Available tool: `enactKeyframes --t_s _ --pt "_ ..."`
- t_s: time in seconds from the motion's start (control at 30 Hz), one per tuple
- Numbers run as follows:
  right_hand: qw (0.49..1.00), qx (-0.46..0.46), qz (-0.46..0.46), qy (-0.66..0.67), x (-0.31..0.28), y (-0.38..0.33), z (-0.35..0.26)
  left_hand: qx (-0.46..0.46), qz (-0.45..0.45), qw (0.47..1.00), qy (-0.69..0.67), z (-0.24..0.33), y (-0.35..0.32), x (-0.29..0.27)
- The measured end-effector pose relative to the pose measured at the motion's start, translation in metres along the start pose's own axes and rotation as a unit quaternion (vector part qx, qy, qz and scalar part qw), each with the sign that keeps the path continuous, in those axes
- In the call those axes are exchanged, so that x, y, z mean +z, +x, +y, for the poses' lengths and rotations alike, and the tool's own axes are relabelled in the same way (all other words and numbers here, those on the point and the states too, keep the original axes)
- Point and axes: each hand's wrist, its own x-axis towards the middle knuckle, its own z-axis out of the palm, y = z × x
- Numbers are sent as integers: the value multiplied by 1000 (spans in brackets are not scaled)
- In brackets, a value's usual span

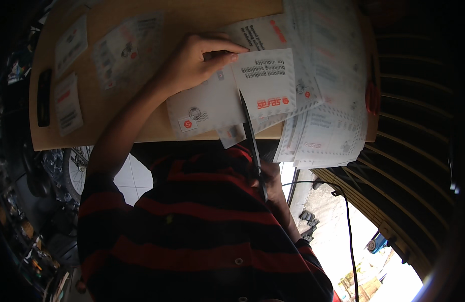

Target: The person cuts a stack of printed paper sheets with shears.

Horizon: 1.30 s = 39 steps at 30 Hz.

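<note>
A translucent printed sheet (202, 108) with grey and red print extends over the table's near edge, and my left hand (200, 60) pinches its far edge between thumb and fingers. Its right part (268, 80) stands out paler along a line running toward me. Low by my shirt, my right hand (272, 180) is closed around a long, dark-bladed cutting tool (249, 136); whether it is scissors or a knife I cannot tell. The blade points away from me, its tip against that line. My right fingers are partly in shadow.
Similar sheets overlap in a large pile (328, 126) at the right, some jutting past the near edge. Several more (124, 48) lie at the left of the wooden table (147, 116). A red object (372, 98) sits at the right edge. A black cable (349, 226) hangs below.
</note>
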Motion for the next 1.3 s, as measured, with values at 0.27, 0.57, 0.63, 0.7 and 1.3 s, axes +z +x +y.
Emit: enactKeyframes --t_s 0.27,0.57,0.63,0.7,1.3 --pt "999 -46 -14 -9 -4 2 -9 141 76 987 19 5 -3 12" --pt "998 -53 -3 -31 -7 3 -9 148 117 982 -4 17 -5 17" --pt "999 -45 -10 -23 -9 4 -15 146 110 983 7 19 -7 16" --pt "1000 -28 -12 -1 -9 4 -20 152 108 982 9 18 -8 17" --pt "997 -54 -5 -55 -15 6 -10 141 81 986 -25 20 -11 22"
